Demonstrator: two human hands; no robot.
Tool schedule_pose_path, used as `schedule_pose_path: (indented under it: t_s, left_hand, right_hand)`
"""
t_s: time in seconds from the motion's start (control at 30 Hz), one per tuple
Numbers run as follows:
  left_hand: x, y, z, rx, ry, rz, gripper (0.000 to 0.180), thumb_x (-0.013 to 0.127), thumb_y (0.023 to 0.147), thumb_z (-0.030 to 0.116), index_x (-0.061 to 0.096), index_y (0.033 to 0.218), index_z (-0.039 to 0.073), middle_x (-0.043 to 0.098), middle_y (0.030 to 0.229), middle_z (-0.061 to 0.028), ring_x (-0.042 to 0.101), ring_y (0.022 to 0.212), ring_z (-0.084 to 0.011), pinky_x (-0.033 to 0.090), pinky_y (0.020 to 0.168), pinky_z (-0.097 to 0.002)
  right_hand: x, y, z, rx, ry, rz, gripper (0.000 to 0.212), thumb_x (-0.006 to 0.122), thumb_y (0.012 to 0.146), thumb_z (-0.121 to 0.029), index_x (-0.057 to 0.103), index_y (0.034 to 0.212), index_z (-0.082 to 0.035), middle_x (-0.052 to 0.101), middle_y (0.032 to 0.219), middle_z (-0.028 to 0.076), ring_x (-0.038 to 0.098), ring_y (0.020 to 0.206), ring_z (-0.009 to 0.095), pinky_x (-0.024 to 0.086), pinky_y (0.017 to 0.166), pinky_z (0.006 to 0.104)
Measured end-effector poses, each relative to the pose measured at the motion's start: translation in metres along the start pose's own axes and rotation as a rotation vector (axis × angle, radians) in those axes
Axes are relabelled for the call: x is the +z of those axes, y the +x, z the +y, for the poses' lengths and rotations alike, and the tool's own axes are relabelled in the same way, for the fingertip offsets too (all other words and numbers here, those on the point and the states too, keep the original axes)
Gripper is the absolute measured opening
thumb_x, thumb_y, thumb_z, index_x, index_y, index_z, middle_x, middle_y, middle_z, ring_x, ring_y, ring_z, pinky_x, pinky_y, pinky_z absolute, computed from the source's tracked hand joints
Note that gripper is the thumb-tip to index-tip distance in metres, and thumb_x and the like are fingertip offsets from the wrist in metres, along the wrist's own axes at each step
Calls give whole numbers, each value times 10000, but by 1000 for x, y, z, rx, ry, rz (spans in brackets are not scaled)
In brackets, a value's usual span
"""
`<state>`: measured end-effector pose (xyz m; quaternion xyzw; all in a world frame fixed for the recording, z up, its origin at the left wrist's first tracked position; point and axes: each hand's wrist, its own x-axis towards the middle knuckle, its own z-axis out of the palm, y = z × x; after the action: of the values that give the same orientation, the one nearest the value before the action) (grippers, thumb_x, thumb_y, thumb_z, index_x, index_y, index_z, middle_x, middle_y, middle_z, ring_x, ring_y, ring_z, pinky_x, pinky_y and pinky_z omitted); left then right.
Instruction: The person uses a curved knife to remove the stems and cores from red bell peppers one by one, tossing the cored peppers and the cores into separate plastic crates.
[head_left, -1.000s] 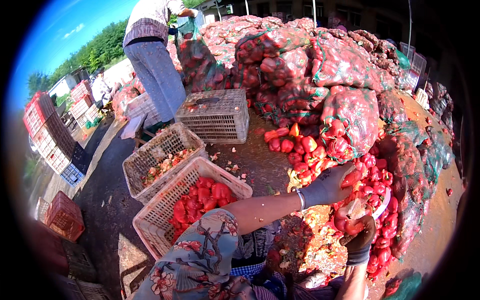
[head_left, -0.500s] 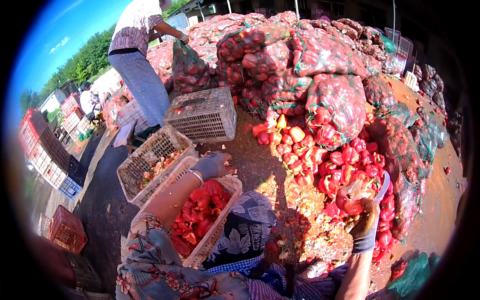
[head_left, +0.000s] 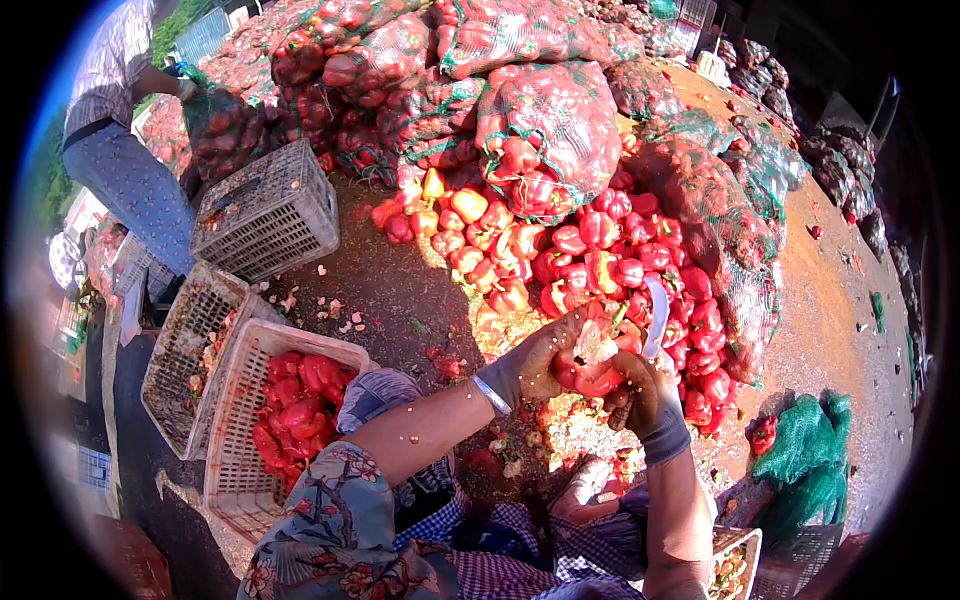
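Observation:
A cut red bell pepper [head_left: 590, 378] with its pale inside showing is between my two hands over the pile. My left hand [head_left: 535, 360], in a dirty grey glove, closes on the pepper's left side, fingertips at its pale core. My right hand [head_left: 645, 405], gloved too, grips a knife and supports the pepper's right side. The knife's curved blade [head_left: 657, 315] points up beyond the fingers; its handle is hidden in the palm. Loose red peppers [head_left: 600, 235] lie heaped just beyond. At my left, a pale plastic crate [head_left: 232, 430] holds opened red peppers [head_left: 300, 405].
Full mesh sacks [head_left: 550, 125] of peppers are stacked behind the heap. Another crate [head_left: 165, 400] with scraps and an upturned crate [head_left: 270, 225] stand at left. A person [head_left: 125, 150] grasps a sack at far left. Green netting [head_left: 800, 450] lies at right. Scraps litter the ground.
My left hand has moved right from above the crate to the pepper in my right hand. My right hand has drawn in toward the middle with knife and pepper. The view has turned right.

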<state>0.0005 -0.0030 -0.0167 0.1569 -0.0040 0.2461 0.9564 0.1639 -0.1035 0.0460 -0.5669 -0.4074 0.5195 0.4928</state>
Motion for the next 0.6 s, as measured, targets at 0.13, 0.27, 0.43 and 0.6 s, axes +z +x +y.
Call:
schedule_pose_path:
  t_s: [0.13, 0.27, 0.43, 0.6]
  left_hand:
    - [-36, 5, 4, 35, -126, -235, 365, 543, 996, 363, 509, 1278, 134, 604, 1243, -92, 620, 1128, -257, 523, 967, -459]
    - [3, 10, -3, 117, 173, 241, 252, 496, 1022, 315, 546, 1139, 98, 598, 1084, -61, 623, 1080, -210, 559, 839, -364]
    - [-10, 10, -12, 156, 563, 460, 219, 573, 984, 180, 528, 1174, 81, 583, 1086, -47, 630, 976, -170, 573, 817, -334]
    - [1, -2, 0, 40, 324, 233, 316, 535, 1013, 206, 515, 1277, 33, 587, 1200, -91, 623, 1049, -194, 572, 902, -369]
  right_hand:
    - [21, 7, -14, 74, -59, 251, 289, 725, 855, -127, 638, 1116, -36, 707, 850, 73, 675, 706, 163, 526, 656, 299]
    - [-4, 11, 10, -486, -621, 322, 494, 762, 814, -210, 615, 1233, 7, 692, 1046, 190, 690, 987, 271, 535, 834, 358]
    - [10, 3, 14, -379, -865, 169, 669, 822, 761, -299, 554, 1326, -60, 695, 1005, 168, 694, 857, 352, 542, 750, 390]
    - [7, 12, 32, -417, -876, 207, 709, 852, 733, -354, 579, 1289, -10, 688, 914, 161, 668, 771, 268, 526, 700, 367]
